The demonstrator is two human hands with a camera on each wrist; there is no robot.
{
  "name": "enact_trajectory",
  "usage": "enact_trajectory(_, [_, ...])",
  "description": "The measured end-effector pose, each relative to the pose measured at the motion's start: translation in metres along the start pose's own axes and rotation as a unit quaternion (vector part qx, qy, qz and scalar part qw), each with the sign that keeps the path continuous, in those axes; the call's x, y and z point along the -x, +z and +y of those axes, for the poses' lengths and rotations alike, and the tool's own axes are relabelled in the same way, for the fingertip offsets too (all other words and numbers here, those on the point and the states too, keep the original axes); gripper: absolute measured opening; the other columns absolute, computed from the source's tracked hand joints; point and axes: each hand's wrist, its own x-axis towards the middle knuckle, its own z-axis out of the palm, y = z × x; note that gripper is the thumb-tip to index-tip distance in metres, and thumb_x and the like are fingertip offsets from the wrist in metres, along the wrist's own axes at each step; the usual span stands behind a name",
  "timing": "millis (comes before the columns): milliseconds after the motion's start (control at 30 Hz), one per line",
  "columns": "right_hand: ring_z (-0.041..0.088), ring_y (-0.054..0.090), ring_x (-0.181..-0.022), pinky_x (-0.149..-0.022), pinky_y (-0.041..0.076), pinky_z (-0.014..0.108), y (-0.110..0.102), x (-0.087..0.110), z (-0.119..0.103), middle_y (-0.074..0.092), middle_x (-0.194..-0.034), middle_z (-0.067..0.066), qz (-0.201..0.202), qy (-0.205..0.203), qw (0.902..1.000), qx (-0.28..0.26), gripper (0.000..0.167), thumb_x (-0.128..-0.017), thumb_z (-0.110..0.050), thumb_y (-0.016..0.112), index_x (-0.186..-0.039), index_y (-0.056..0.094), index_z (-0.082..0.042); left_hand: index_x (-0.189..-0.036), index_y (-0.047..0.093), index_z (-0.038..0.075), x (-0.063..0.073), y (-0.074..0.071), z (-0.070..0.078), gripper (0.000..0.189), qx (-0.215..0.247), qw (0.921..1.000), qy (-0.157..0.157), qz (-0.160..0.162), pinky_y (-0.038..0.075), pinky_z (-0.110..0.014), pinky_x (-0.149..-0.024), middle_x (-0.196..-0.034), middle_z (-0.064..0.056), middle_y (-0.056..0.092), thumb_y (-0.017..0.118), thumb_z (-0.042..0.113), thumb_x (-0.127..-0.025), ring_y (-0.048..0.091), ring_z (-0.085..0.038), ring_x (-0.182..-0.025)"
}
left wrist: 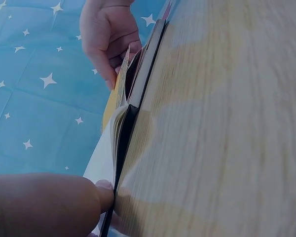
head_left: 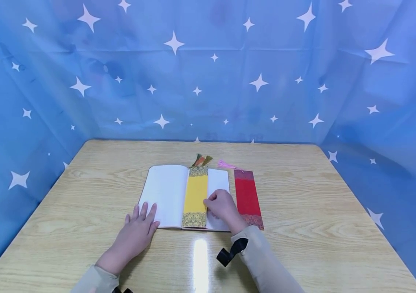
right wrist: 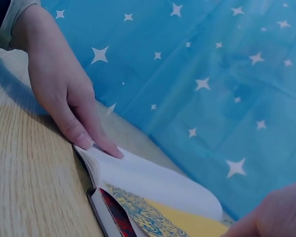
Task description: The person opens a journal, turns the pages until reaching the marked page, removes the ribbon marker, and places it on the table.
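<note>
Bookmark in yellow [head_left: 195, 193], edge pinched by right hand [head_left: 224, 206], could slip or crease if left hand [head_left: 136, 232], fingers spread on notebook [head_left: 165, 195], lifts and it springs shut.

Left hand [left wrist: 47, 205] on open book [left wrist: 101, 152]; right hand [left wrist: 108, 37] pinches yellow bookmark [left wrist: 110, 104].

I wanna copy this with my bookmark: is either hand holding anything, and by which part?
The right hand pinches the yellow bookmark by its right edge, near the middle. The left hand just rests on the open book.
</note>
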Motion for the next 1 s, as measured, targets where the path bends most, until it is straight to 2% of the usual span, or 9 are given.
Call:
enact_trajectory(167, [0.016,0.056,-0.046,-0.046,0.051,0.029,-0.002,-0.001,0.004,0.058,-0.066,0.011,0.002,0.007,0.9965,-0.083,0.014,-0.087,-0.012,0.061,-0.087,0.057,0.002,-0.141,0.036,0.000,-0.001,-0.002,0.000,0.053,-0.002,1.0000,0.005,0.005,0.023,-0.069,-0.094,-0.142,-0.029,0.029,0.045,0.030,-0.098,0.022,-0.051,-0.128])
enact_trajectory(367, [0.019,0.056,-0.048,-0.048,0.052,0.030,-0.005,0.000,0.007,0.059,-0.069,0.014,-0.002,0.046,0.9844,-0.170,0.019,-0.087,-0.013,0.062,-0.097,0.055,0.002,-0.141,0.035,0.000,0.000,-0.005,0.002,0.052,-0.005,1.0000,0.001,-0.005,0.023,-0.069,-0.095,-0.142,-0.030,0.029,0.044,0.029,-0.099,0.022,-0.052,-0.128])
enact_trajectory(600, [0.022,0.060,-0.060,-0.056,0.053,0.032,-0.010,-0.001,0.012,0.063,-0.083,0.016,-0.008,0.045,0.9759,-0.213,0.026,-0.086,-0.010,0.062,-0.107,0.055,0.003,-0.142,0.035,0.001,0.001,-0.004,0.002,0.053,-0.002,1.0000,-0.004,-0.008,0.021,-0.068,-0.096,-0.143,-0.028,0.027,0.044,0.030,-0.099,0.021,-0.051,-0.129])
enact_trajectory(733, [0.022,0.057,-0.060,-0.055,0.052,0.030,-0.014,0.000,0.014,0.062,-0.084,0.014,-0.012,0.047,0.9698,-0.239,0.027,-0.086,-0.010,0.063,-0.109,0.056,0.002,-0.142,0.035,0.001,0.001,-0.002,0.001,0.053,-0.006,1.0000,-0.001,-0.003,0.022,-0.068,-0.096,-0.143,-0.028,0.028,0.044,0.030,-0.099,0.022,-0.051,-0.129])
enact_trajectory(1000, [0.021,0.054,-0.061,-0.055,0.048,0.028,-0.028,-0.004,0.016,0.062,-0.085,0.012,0.024,0.052,0.9653,-0.255,0.026,-0.087,-0.011,0.064,-0.111,0.058,-0.003,-0.142,0.035,0.001,0.000,-0.001,0.001,0.053,-0.009,1.0000,0.001,0.000,0.023,-0.069,-0.095,-0.142,-0.028,0.028,0.043,0.032,-0.099,0.023,-0.051,-0.129])
